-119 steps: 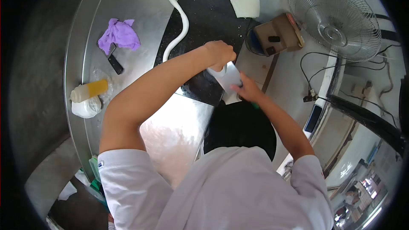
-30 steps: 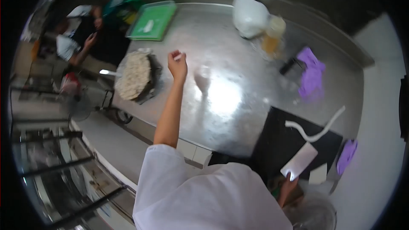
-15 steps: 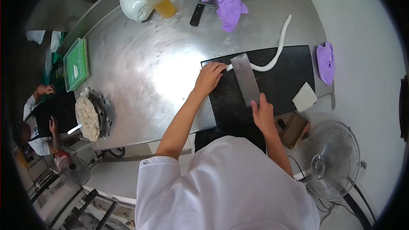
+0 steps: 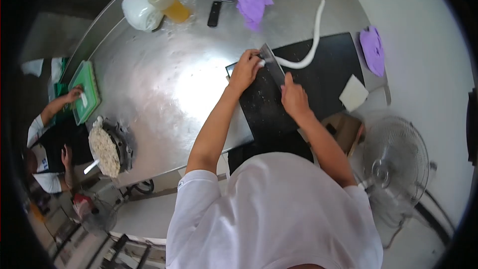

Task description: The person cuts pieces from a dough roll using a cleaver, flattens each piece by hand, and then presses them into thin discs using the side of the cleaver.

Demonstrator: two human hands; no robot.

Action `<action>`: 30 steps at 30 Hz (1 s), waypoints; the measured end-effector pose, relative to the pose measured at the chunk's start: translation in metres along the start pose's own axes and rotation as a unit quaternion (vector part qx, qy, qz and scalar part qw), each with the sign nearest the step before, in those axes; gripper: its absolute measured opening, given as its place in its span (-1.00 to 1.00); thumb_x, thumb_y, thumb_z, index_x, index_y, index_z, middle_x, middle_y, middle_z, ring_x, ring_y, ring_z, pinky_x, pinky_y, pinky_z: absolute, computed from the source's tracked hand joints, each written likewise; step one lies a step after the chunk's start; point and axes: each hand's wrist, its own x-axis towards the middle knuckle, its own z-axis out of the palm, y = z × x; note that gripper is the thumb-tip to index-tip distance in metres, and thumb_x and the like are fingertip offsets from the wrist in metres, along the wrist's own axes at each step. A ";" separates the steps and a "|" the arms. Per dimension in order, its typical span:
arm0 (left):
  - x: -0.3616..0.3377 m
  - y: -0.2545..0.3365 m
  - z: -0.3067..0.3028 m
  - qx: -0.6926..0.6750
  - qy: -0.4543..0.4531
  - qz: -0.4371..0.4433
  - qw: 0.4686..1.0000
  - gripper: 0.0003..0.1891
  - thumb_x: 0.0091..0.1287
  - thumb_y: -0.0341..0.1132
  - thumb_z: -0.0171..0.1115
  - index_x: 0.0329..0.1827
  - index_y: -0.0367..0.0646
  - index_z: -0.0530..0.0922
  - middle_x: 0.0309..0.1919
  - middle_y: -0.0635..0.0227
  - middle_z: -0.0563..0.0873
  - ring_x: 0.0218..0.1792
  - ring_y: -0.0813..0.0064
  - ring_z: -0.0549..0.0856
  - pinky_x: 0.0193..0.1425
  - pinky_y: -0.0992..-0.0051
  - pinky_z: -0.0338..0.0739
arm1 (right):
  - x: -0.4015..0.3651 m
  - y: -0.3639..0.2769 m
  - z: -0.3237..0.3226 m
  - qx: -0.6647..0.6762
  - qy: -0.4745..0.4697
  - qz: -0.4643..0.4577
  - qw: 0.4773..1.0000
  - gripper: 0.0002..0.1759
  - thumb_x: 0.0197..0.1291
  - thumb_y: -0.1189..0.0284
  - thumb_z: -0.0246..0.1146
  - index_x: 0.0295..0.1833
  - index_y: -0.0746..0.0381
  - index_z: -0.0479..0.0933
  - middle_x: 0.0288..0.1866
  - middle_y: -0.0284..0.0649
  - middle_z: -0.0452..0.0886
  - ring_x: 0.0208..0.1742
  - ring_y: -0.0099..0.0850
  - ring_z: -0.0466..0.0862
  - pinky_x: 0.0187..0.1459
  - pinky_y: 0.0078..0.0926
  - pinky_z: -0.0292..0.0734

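Note:
In the head view, my right hand (image 4: 295, 98) is wrapped round the handle of a cleaver (image 4: 273, 67), its blade seen nearly edge-on across a black cutting board (image 4: 318, 85). A long white dough rope (image 4: 304, 62) curves away from the blade's far side, over the board and onto the metal table. On the blade's near side, the fingers of my left hand (image 4: 245, 71) pinch a small white dough piece (image 4: 261, 63) close to the steel.
A purple cloth (image 4: 251, 0) lies by a black-handled tool (image 4: 214, 14); another purple cloth (image 4: 372, 51) and a white scraper-like sheet (image 4: 354, 93) are at right. Far left, a co-worker's hand (image 4: 75, 93) is at a green-lidded container (image 4: 89, 82), near a pan of pale filling (image 4: 103, 147). A fan (image 4: 393, 162) stands right.
The cleaver has turned from showing its flat side to nearly edge-on. My left fingers have closed on the dough's end. The co-worker's hand has reached the green lid. The whole view has shifted.

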 end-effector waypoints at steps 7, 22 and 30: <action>-0.039 0.083 0.004 -0.152 -0.172 0.004 0.973 -0.91 0.27 -0.53 0.35 -0.21 -0.23 0.61 -0.29 0.08 0.71 -0.26 -0.01 0.71 -0.13 0.14 0.61 | -0.117 0.054 0.013 0.241 0.163 0.112 0.950 -0.61 0.46 0.32 0.30 0.25 0.26 0.42 -0.19 0.02 0.74 -0.22 0.01 0.74 -0.12 -0.02 0.59; 0.009 0.154 0.087 0.231 -0.547 0.049 0.803 -0.17 -0.24 -0.35 0.74 0.25 -0.03 0.59 0.24 0.03 0.56 0.18 -0.05 0.71 0.23 0.11 0.69 | -0.251 0.078 0.028 0.468 0.288 0.385 0.742 -0.68 0.45 0.38 0.30 0.18 0.24 0.42 -0.52 -0.38 0.47 -0.67 -0.61 0.40 -0.64 -0.54 0.30; -0.046 0.147 0.140 0.136 -0.287 0.024 0.948 0.09 0.05 0.35 0.44 0.59 -0.05 0.27 0.60 -0.05 0.20 0.66 -0.11 0.03 0.64 -0.32 -0.16 | -0.171 0.175 -0.056 0.464 0.366 0.247 0.768 -0.66 0.47 0.21 0.33 0.02 0.30 0.57 -0.40 -0.35 0.55 -0.55 -0.61 0.46 -0.51 -0.52 0.35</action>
